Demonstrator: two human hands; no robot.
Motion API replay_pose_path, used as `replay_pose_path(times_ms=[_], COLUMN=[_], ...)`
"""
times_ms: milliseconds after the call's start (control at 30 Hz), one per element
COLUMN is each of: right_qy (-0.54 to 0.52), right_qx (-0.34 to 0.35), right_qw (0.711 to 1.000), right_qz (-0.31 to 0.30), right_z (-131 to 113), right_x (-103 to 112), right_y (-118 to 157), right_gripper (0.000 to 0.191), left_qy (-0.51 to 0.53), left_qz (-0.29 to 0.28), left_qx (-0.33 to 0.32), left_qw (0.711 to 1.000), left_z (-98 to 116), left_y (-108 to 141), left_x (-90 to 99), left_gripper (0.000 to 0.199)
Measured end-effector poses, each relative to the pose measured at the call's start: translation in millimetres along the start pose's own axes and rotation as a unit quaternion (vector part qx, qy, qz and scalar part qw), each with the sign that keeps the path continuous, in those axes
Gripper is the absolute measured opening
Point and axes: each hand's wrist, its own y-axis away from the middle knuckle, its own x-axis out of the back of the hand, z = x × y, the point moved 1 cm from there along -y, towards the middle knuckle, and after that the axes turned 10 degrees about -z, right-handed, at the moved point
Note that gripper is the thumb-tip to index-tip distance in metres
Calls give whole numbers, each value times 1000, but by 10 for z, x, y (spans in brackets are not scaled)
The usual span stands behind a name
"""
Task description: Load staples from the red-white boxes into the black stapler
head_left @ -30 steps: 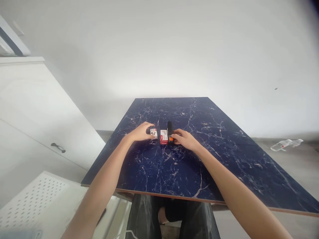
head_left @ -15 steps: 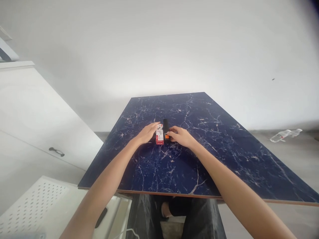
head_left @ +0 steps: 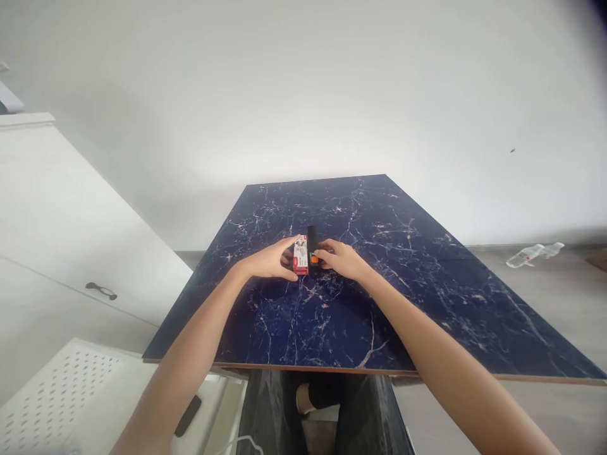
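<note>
A small red-and-white box [head_left: 300,256] lies on the dark blue marbled table [head_left: 327,328]. My left hand [head_left: 270,260] curves around its left side, with the thumb at the near end and the index finger at the far end. Directly to the right of the box is a long black object with an orange patch [head_left: 312,243], stapler-like in shape. My right hand [head_left: 342,260] grips its near part from the right, the thumb by the orange patch. The fingers partly hide that object's right side.
A white cabinet [head_left: 57,215] with a dark handle stands at the left. Below it are a white perforated surface [head_left: 61,385] and a black oblong item [head_left: 188,416]. A clear plastic bottle [head_left: 533,254] lies on the floor at the right. The wall is behind the table.
My left thumb has come away from the other fingers and moved to the box's near end, uncovering more of the box. My right hand keeps nearly the same hold on the black object.
</note>
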Motion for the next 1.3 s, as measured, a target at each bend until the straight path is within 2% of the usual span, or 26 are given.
replay_pose_path(times_ms=[133,233,400,567,733,900,1000,1067,1200,1300], right_qy=[5,19,28,87,112,128,152,162,179,188], right_qx=[4,2,6,28,24,5,-35,-68,-141,-183], right_qw=[1000,1000,999,995,991,986,977,969,939,907], right_qz=[3,10,15,34,65,103,144,173,256,329], right_z=[-11,-13,1,-35,-76,-51,-7,50,286,560], right_x=[2,1,-10,-8,-12,0,86,200,584,963], right_y=[7,8,4,25,45,38,17,-6,-31,24], right_gripper=[28,27,29,36,42,37,34,32,34,37], left_qy=[-47,-69,-178,-198,-188,-199,-213,-223,-233,-241], left_qz=[54,60,74,96,134,161,183,197,199,203], left_qx=[5,19,44,81,64,33,1,-20,-53,-81], left_qw=[997,996,980,972,971,966,960,954,951,945], left_z=[29,22,-7,-90,-139,-128,-90,-42,153,393], left_y=[-45,-61,-39,-72,-139,-265,-503,-774,-1529,-2113], left_x=[-81,-88,-30,-47,-113,-175,-217,-249,-377,-558], left_gripper=[115,116,113,121,113,105,102,102,101,90])
